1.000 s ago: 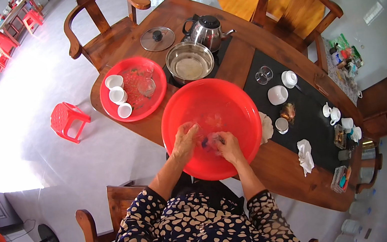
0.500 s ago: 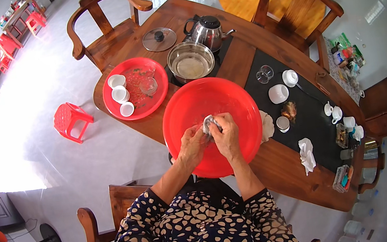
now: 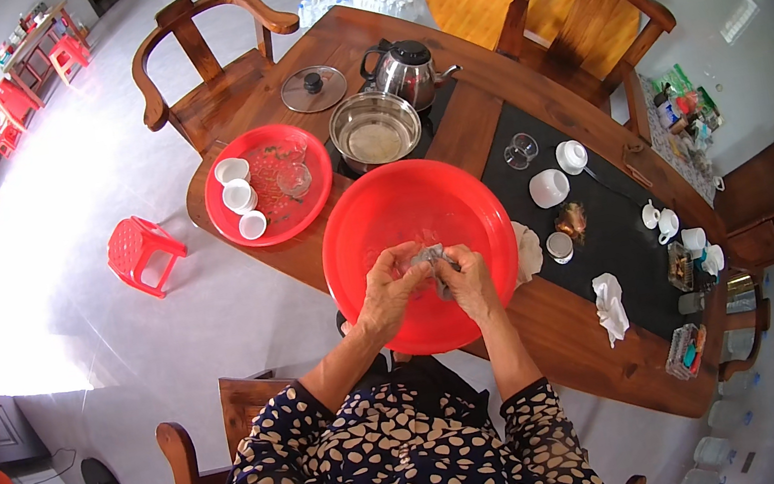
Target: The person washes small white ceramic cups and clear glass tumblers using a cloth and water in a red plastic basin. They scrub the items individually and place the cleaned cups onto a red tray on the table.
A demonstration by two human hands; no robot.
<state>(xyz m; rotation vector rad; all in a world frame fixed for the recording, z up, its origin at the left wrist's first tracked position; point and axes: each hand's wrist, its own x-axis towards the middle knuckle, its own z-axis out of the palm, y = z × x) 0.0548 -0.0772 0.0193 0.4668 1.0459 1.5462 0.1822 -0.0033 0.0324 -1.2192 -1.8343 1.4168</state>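
A large red basin (image 3: 353, 217) stands at the near edge of the table, and both my hands are over its inside. My left hand (image 3: 393, 290) and my right hand (image 3: 469, 280) are closed on a crumpled greyish-white cloth (image 3: 434, 257) between them. Something clear may be within the cloth by my left fingers, but I cannot tell. Behind the basin is a steel pot (image 3: 376, 130) with a wide mouth. To its left, a red tray (image 3: 302, 217) bears several white cups (image 3: 239, 196) and a clear glass dish (image 3: 293, 181).
A kettle (image 3: 407, 72) and a glass lid (image 3: 313, 87) lie at the back. On the dark mat to the right are a small clear glass (image 3: 521, 151), a white cup (image 3: 549, 187), a brown figurine (image 3: 570, 219) and a crumpled white cloth (image 3: 610, 308). A red stool (image 3: 144, 252) stands on the floor.
My hands have moved slightly apart and lower, with the right one shifting right. The cloth is more spread out between them. The whole view has shifted a little.
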